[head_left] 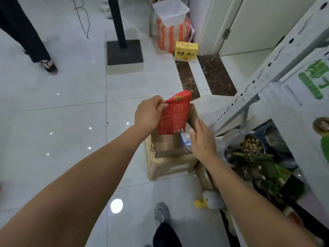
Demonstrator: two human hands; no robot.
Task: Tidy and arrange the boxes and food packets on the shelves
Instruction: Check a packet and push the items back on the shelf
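Forearms are reaching out over the floor; left hand is gripping a red packet upright above an open box; right hand is hovering loose-fingered, holding nothing, beside the shelf.

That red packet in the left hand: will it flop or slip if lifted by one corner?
Probably holds its shape: the red packet stands nearly upright with the left hand pinching only its upper edge. Likely light, since that pinch alone carries it. Its film looks smooth, so it may slip.
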